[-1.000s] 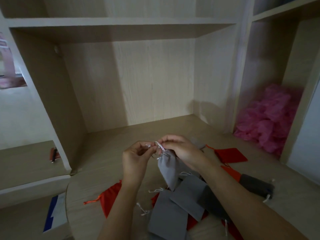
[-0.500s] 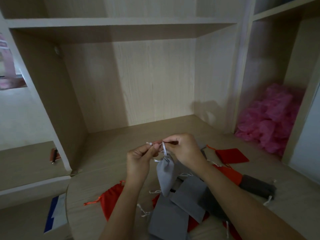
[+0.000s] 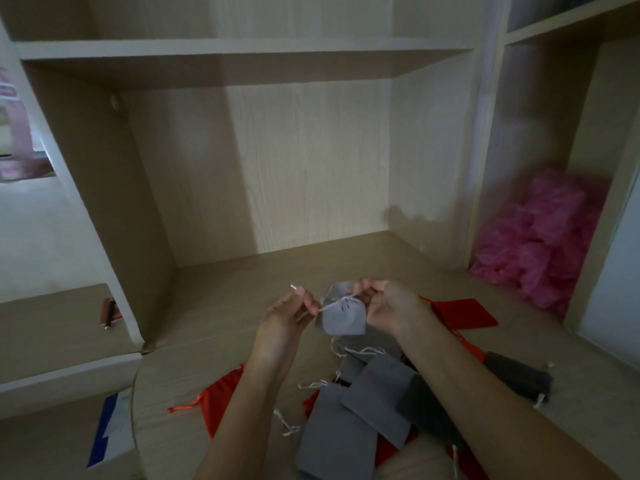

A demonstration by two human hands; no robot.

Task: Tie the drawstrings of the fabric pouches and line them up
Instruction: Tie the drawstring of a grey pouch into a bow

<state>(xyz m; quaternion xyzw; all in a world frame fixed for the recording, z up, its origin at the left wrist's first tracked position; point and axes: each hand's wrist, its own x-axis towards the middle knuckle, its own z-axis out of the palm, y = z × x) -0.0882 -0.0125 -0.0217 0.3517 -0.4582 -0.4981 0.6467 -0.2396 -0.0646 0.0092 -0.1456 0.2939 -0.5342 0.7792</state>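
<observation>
Grey pouch [image 3: 343, 318] hangs between my fingers [image 3: 304, 301]; left hand [image 3: 285, 315] and right hand [image 3: 393, 308] each pinch its drawstring [image 3: 332, 305], which runs sideways, both hands equally near.

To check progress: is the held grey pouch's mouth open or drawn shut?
Drawn shut: the pouch neck is bunched under the taut drawstring.

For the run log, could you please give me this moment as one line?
phase: tying drawstring | left hand: pinches drawstring end | right hand: pinches other end | grey pouch: cinched, held above desk
</observation>
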